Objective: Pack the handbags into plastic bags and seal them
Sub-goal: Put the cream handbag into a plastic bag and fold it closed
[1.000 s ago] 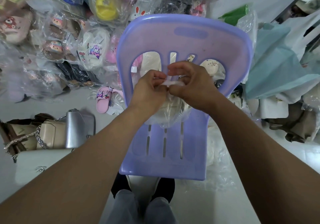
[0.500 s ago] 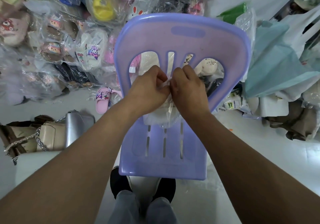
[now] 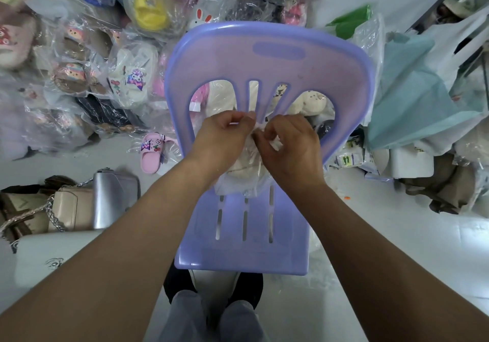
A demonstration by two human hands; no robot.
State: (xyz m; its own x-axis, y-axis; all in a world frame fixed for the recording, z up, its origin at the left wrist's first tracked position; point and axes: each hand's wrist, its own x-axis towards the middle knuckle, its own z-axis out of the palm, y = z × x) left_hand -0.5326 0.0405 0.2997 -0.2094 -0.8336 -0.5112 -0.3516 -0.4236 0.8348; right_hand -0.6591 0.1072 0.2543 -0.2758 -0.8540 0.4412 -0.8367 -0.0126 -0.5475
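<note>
From my remote seat, I see both hands meet over the back of the seat, knuckles up and wrists bent slightly down. The left hand [image 3: 225,136] has its fingers curled, and thumb and forefinger pinch the gathered top of the plastic bag [image 3: 244,184]. The right hand [image 3: 289,147] sits just beside it, nearly touching, its fingers also curled and nipping a twisted white bit of the same bag top. Both forearms reach in from the lower corners and converge toward the middle, the left from lower left, the right from lower right.

The bag hangs below the hands and rests on the rear part of the seat of a purple chair [image 3: 264,58]. Through the clear film I make out a cream handbag [image 3: 239,169] inside; the hands hide its upper part. The chair back rises behind the hands.

Below the front edge of the seat I see the person's knees [image 3: 211,315] in grey cloth.

On the floor to the left stand a silver handbag [image 3: 113,196], a beige handbag [image 3: 71,209] with a chain strap touching it, and a white handbag [image 3: 53,257] nearer to me. A pink slipper [image 3: 152,151] lies near the chair's left side. Behind it is a heap of bagged slippers [image 3: 127,77]. To the right leans a teal bag [image 3: 412,98].
</note>
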